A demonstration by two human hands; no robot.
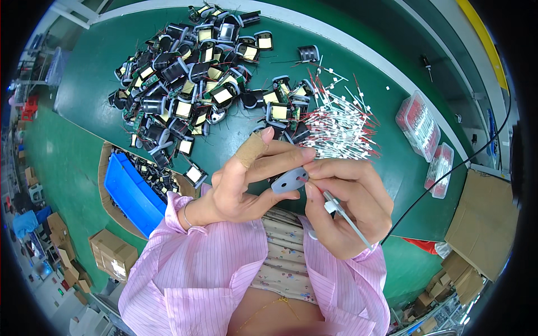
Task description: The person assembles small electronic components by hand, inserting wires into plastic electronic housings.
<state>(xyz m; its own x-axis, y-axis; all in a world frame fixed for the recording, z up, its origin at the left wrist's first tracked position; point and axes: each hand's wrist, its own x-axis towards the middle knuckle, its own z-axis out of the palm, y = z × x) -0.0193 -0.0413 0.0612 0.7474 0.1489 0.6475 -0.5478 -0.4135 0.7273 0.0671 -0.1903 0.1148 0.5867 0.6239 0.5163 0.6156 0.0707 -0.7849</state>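
Observation:
My left hand (238, 182) pinches a small part with a grey oval end cap (283, 183) between thumb and fingers. The cap has dark round holes; most of the part's body is hidden behind my fingers. A tan bandage (251, 149) wraps one finger of that hand. My right hand (356, 201) grips a wire lead (353, 227) with a white connector, the lead slanting down across the fingers. The right thumb and fingertip meet at the edge of the cap, where a bit of red shows at a hole.
Many black cylindrical modules (175, 70) with pale yellow pads are heaped on the green table (235, 148). A pile of red-and-white wire leads (342, 126) lies beyond my right hand. Clear plastic boxes (417, 126) stand at the right. A blue tray (131, 193) rests over a carton at the left.

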